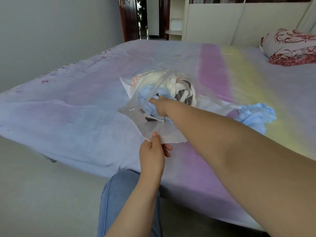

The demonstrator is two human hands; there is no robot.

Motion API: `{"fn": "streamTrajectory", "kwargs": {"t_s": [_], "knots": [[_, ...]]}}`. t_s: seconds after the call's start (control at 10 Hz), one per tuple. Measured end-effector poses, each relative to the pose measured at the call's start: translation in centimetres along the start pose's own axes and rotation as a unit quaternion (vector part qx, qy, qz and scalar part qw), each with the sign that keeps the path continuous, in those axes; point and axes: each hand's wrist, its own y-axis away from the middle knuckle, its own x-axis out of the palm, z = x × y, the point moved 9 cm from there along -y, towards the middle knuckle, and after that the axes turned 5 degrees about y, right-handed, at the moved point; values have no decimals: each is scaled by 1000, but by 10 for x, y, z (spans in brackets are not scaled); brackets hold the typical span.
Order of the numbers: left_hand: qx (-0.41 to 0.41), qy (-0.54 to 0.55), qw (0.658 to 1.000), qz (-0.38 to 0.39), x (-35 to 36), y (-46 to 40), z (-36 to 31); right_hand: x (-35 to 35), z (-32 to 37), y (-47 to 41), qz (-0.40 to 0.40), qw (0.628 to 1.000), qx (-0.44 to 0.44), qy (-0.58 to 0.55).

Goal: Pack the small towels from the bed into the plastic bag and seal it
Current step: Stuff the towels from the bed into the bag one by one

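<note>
left hand [151, 153] fingers pinch crinkly clear bag [135, 106]; right hand [159, 106] fingers hidden among fluffy towels [177, 90].

The plastic bag [150, 106] lies on the bed [77, 117] between the two hands, its near edge pinched by the left hand [152, 151] and the right hand [158, 106] reaching inside among the towels [177, 89] packed there. One loose towel [254, 115] lies on the bed to the right of the right hand, just beside the bag. A pillow [290, 47] sits well beyond both hands, far right.

Open clear plastic bag [136, 106] holds bunched towels [177, 89]; one blue towel [256, 115] lies beside.
</note>
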Motion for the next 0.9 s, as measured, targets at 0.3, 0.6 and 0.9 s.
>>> {"fn": "streamTrajectory", "kwargs": {"t_s": [0.3,0.6,0.9], "knots": [[-71,29,997,1,20,1,-1,9,1,109,11,991,-97,-95],[-73,38,996,-38,28,17,20,7,-185,281,-573,725,127,-360],[-158,36,986,-39,34,44,46,95,-275,178,-149,928,171,-295]]}}
